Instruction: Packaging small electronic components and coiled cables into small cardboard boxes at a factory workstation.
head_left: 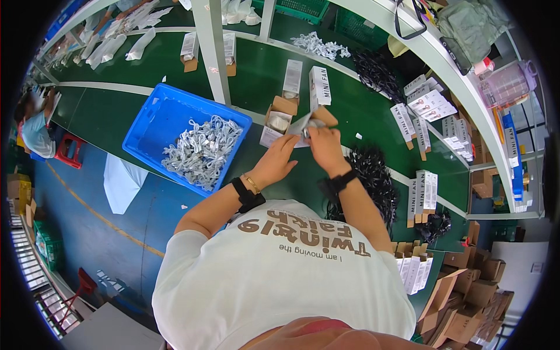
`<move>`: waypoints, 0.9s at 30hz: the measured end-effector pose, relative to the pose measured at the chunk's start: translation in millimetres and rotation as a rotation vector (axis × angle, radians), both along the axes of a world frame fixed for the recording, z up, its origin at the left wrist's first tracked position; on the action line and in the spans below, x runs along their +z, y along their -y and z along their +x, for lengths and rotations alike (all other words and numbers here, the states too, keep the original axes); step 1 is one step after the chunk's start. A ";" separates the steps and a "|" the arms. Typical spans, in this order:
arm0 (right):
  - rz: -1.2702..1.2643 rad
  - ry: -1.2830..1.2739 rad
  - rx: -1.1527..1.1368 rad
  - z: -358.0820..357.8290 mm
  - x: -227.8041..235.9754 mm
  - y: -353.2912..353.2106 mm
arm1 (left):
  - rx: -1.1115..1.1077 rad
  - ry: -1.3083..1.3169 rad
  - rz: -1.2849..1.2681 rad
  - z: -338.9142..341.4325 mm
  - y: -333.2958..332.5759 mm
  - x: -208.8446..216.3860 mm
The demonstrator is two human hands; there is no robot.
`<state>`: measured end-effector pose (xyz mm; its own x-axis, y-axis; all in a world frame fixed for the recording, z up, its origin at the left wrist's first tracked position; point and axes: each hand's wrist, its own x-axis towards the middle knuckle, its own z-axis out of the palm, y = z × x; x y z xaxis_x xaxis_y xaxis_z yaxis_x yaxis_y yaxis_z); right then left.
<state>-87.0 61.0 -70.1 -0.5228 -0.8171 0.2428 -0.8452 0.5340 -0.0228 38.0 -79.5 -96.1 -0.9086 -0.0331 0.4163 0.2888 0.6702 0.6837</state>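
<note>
A small white carton point(300, 127) with a raised brown flap tilts on the green table in front of me. My right hand point(324, 146) is closed at its open end, fingers pinched by something pale grey inside that is too small to make out. Stretched fingers of my left hand point(276, 158) reach the carton's near left side, thumb apart from it. Just left stands another open carton point(284, 105) with a round whitish item inside. Behind are two upright white cartons, one plain-faced point(292, 76), the other printed point(319, 86).
A blue bin point(143, 131) with coiled white cables point(204, 151) stands left. Black cords point(373, 181) pile beside my right arm. White cartons point(423, 195) stand right; a metal post point(211, 52) and shelf frame rise ahead. Another person point(38, 125) sits far left.
</note>
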 end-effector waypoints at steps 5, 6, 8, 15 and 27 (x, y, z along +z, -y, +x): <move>-0.078 0.120 0.086 25.3 -9.4 -39.6 | -0.022 0.009 0.084 -24.8 -15.7 -24.3; -0.118 0.145 0.119 27.4 -11.7 -46.8 | -0.001 -0.036 0.055 -37.2 -19.3 -27.8; -0.117 0.212 0.077 32.4 -20.7 -55.9 | 0.002 -0.082 0.029 -56.7 -24.2 -33.1; -0.482 0.358 -0.143 37.8 -20.4 -83.5 | -0.271 0.228 0.159 -72.4 -41.2 -26.5; -0.266 -0.035 -0.265 37.8 0.5 -89.2 | -0.329 0.293 0.244 -69.8 -65.2 -35.9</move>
